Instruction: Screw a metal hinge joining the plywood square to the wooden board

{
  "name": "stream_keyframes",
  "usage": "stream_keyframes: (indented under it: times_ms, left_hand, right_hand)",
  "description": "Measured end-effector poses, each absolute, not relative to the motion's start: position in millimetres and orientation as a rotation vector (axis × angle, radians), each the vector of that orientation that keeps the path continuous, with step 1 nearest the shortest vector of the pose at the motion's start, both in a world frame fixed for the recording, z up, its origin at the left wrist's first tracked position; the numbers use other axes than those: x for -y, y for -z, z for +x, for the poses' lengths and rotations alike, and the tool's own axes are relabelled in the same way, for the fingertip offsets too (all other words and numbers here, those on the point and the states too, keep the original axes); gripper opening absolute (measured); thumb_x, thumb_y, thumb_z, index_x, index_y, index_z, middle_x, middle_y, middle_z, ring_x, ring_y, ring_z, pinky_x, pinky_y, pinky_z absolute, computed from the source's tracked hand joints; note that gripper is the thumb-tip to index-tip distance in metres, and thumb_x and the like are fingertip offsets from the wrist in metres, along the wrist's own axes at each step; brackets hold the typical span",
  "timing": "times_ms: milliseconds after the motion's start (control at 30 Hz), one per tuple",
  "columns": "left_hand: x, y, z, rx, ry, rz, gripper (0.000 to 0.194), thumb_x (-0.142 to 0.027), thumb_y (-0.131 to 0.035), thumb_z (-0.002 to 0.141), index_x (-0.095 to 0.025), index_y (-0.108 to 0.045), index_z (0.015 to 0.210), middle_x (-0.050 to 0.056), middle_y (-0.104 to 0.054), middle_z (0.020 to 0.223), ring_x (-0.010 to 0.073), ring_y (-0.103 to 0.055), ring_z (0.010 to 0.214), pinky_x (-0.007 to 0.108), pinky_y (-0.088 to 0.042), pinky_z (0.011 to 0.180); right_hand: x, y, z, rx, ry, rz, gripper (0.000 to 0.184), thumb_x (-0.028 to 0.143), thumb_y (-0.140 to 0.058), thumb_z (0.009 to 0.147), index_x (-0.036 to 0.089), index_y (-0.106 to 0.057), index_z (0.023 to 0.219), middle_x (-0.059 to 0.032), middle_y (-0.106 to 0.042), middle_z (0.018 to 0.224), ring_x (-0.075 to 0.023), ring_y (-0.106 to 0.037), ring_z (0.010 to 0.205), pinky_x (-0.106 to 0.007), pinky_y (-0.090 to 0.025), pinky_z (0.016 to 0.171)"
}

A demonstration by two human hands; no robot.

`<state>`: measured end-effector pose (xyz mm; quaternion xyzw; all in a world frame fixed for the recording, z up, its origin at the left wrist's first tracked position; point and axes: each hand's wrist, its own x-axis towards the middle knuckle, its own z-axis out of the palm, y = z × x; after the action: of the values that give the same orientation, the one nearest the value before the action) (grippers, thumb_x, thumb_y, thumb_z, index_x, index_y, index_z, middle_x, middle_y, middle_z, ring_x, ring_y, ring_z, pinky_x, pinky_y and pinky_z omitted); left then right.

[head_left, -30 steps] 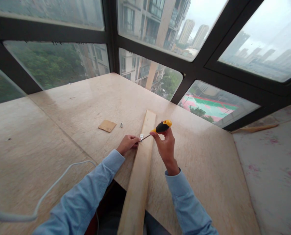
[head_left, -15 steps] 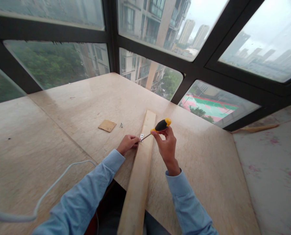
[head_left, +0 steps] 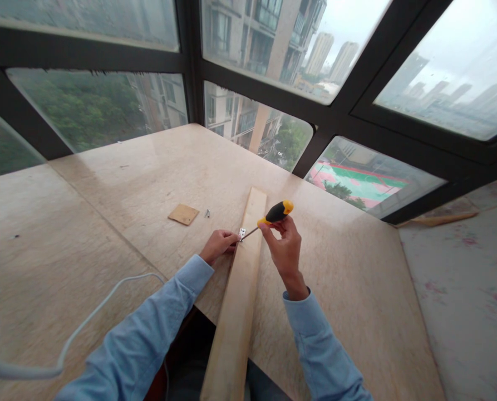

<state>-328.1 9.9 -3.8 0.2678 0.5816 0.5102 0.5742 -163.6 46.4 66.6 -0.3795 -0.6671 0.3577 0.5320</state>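
Note:
A long pale wooden board (head_left: 240, 289) lies lengthwise before me, its near end jutting past the table edge. On its left edge sits a small silver metal bracket (head_left: 242, 231) with holes. My left hand (head_left: 220, 246) is closed in a pinch at the bracket's near end, fingertips against it and the board's side. A screwdriver (head_left: 278, 211) with a black and yellow handle is in my right hand (head_left: 286, 248), gripped by thumb and fingers near the handle's lower end. It slants down to the left, its tip at the bracket beside my left fingertips. Any screw under the tip is too small to make out.
Left of the board, a thin square wooden piece (head_left: 183, 214) and a few small screws (head_left: 207, 213) lie on the marbled tabletop (head_left: 340, 267). A white cable (head_left: 93, 312) crosses the left side. Dark-framed windows (head_left: 248, 83) border the far edge; a flowered wall (head_left: 473, 267) stands right.
The screwdriver's handle has tilted very slightly. Both hands, the board and the bracket stay in place.

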Motion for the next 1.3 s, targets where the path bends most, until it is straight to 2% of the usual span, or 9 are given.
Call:
stream_keyframes:
  times_ms: [133,333,567,667,767,867,1000,1200,1300]
  left_hand:
    - [-10.0,5.1,-328.5,-1.352,-1.194,0.629,0.031,-0.037,-0.079,0.057,-0.01,-0.07,0.068,0.006,-0.069,0.07,0.0185,-0.066,0.071,0.029,-0.055,0.068]
    - [-9.5,5.3,-328.7,-1.355,-1.199,0.643,0.032,-0.038,-0.078,0.058,-0.009,-0.071,0.071,0.007,-0.07,0.073,0.0175,-0.066,0.07,0.029,-0.055,0.068]
    - [-9.6,5.8,-328.5,-1.342,-1.197,0.644,0.032,-0.039,-0.078,0.058,-0.01,-0.07,0.069,0.006,-0.07,0.071,0.0179,-0.066,0.071,0.03,-0.056,0.07]
    - [-9.4,4.7,-328.5,-1.345,-1.197,0.651,0.032,-0.039,-0.078,0.059,-0.01,-0.069,0.068,0.006,-0.07,0.072,0.0184,-0.066,0.072,0.031,-0.056,0.071]
    - [-9.4,4.0,-328.2,-1.348,-1.198,0.655,0.032,-0.038,-0.077,0.059,-0.01,-0.07,0.069,0.006,-0.07,0.072,0.0189,-0.066,0.072,0.031,-0.056,0.071]
    - [-9.7,4.0,-327.9,-1.351,-1.198,0.648,0.033,-0.038,-0.077,0.058,-0.009,-0.071,0.072,0.006,-0.07,0.072,0.0185,-0.066,0.071,0.031,-0.056,0.07]
    - [-9.4,3.1,-327.8,-1.338,-1.204,0.648,0.032,-0.038,-0.077,0.058,-0.009,-0.071,0.071,0.007,-0.071,0.074,0.0174,-0.066,0.07,0.029,-0.056,0.068]
    - [-9.4,2.1,-327.6,-1.346,-1.203,0.65,0.031,-0.037,-0.077,0.059,-0.009,-0.071,0.071,0.007,-0.071,0.074,0.0177,-0.066,0.07,0.03,-0.056,0.068]
    - [-9.9,3.3,-327.5,-1.345,-1.203,0.645,0.032,-0.037,-0.077,0.059,-0.009,-0.071,0.071,0.007,-0.071,0.073,0.0184,-0.067,0.071,0.03,-0.056,0.067]
  right_hand:
    - [-45.9,-68.8,-164.6,1.611,-1.019,-0.752,0.039,0.033,-0.064,0.084,0.022,-0.055,0.12,-0.0103,-0.064,0.125,-0.0229,-0.063,0.112,-0.043,-0.052,0.095]
    - [-47.5,-66.8,-163.0,1.52,-0.822,-0.938,0.034,0.038,-0.078,0.072,0.02,-0.062,0.095,-0.0043,-0.071,0.09,-0.0203,-0.068,0.083,-0.039,-0.057,0.081]
    - [-47.2,-69.8,-166.4,1.552,-1.095,-0.686,0.043,0.038,-0.065,0.085,0.023,-0.052,0.124,-0.0104,-0.063,0.126,-0.0231,-0.061,0.116,-0.042,-0.053,0.095]
    - [-48.8,-69.3,-164.6,1.621,-0.888,-0.844,0.05,0.039,-0.075,0.076,0.022,-0.057,0.119,-0.0089,-0.065,0.116,-0.0227,-0.064,0.105,-0.042,-0.054,0.092]
    - [-49.6,-67.6,-162.7,1.618,-0.796,-0.948,0.042,0.039,-0.079,0.072,0.021,-0.063,0.106,-0.0057,-0.069,0.096,-0.0211,-0.066,0.088,-0.041,-0.056,0.086]
    - [-48.1,-67.4,-163.3,1.604,-0.966,-0.819,0.039,0.037,-0.069,0.082,0.021,-0.059,0.115,-0.0074,-0.07,0.104,-0.0214,-0.067,0.097,-0.042,-0.054,0.091]
    - [-45.9,-69.3,-164.6,1.632,-1.042,-0.736,0.064,0.038,-0.066,0.084,0.025,-0.038,0.14,-0.0108,-0.06,0.129,-0.0227,-0.058,0.119,-0.043,-0.049,0.1]
    - [-48.6,-67.5,-162.0,1.633,-0.86,-0.994,0.061,0.041,-0.077,0.073,0.02,-0.055,0.126,-0.0086,-0.069,0.103,-0.0235,-0.067,0.093,-0.044,-0.054,0.09]
    - [-49.3,-66.7,-162.7,1.587,-1.036,-0.818,0.054,0.036,-0.07,0.081,0.023,-0.05,0.129,-0.0079,-0.069,0.109,-0.0222,-0.067,0.101,-0.043,-0.054,0.093]
